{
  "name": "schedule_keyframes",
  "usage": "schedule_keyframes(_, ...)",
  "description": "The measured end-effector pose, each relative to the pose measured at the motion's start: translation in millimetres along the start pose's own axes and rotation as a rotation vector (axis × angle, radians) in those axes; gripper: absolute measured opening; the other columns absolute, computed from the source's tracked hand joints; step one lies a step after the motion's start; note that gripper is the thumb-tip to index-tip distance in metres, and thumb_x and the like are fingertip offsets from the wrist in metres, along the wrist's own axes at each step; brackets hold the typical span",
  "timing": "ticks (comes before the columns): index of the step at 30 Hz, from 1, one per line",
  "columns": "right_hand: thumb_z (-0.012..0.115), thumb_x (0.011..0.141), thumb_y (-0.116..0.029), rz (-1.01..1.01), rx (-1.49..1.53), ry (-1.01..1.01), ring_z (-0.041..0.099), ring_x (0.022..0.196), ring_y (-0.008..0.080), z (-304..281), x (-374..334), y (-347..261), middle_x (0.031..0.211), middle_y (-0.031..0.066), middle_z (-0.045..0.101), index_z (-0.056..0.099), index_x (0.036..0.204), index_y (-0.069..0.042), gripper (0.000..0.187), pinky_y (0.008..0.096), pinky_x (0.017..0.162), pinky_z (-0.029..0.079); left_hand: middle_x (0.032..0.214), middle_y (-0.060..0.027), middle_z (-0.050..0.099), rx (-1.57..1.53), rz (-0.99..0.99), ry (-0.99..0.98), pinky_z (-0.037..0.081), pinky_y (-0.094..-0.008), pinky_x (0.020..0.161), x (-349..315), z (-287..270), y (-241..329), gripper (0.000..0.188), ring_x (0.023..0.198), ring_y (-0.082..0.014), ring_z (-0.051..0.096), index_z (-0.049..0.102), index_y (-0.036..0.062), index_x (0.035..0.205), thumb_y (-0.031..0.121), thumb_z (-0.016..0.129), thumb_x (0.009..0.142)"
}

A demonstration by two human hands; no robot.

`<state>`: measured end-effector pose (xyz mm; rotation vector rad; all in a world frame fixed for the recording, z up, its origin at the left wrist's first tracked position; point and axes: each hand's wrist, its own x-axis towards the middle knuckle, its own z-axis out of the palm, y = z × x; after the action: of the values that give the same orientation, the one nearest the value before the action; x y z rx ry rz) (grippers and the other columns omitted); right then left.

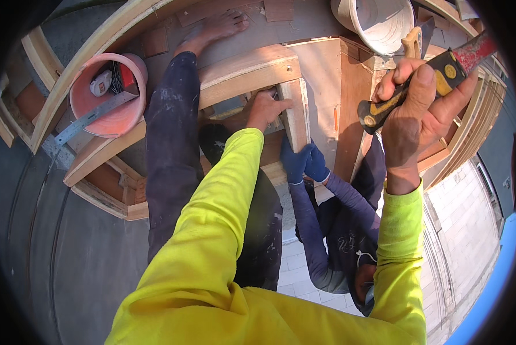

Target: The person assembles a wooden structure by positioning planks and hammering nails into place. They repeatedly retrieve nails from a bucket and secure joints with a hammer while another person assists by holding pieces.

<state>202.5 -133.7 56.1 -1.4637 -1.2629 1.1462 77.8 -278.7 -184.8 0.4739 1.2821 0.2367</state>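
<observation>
My right hand (410,121), raised at the right, is closed around the black and yellow grip of a hammer (447,72). Its worn red shaft runs to the upper right, and the head is out of view. My left hand (265,109) grips a short wooden crosspiece (295,112) near the inside corner of a curved timber frame (246,75). Some of its fingers are hidden behind the wood. A co-worker's blue-gloved hands (304,162) hold the lower end of that same crosspiece.
A pink bucket (111,121) at the left holds a metal ruler (97,118), a tape measure and loose nails. Another bucket (384,26) stands at the top right, beside a saw handle (411,41). Stacked curved timbers (476,123) lie at the right. The co-worker (341,241) is below.
</observation>
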Motion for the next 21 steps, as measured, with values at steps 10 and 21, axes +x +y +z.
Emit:
schedule_keyframes(10,0.053,0.105,-0.016,0.123,-0.248,-0.159,0.061,0.069,0.0161,9.4,-12.8,-8.4,0.096,0.0137,0.063,0.022,0.158,-0.009,0.061,0.0288,0.063,0.052,0.113,-0.0133,0.073,-0.051,0.032,0.088,0.053,-0.0318,0.089,5.8,3.0,-16.6,0.056,0.097,-0.0204,0.070,0.069,-0.0021,0.124,0.020,0.082,0.073)
schedule_keyframes(21,0.059,0.101,-0.009,0.031,-0.154,-0.168,0.065,0.074,0.0185,-6.2,-41.6,10.5,0.096,0.0147,0.068,0.034,0.154,-0.003,0.059,0.0314,0.067,0.053,0.115,-0.0132,0.073,-0.068,0.034,0.036,0.050,-0.0312,0.093,1.4,0.5,-10.1,0.052,0.100,-0.0224,0.068,0.069,-0.0036,0.120,0.019,0.080,0.075)
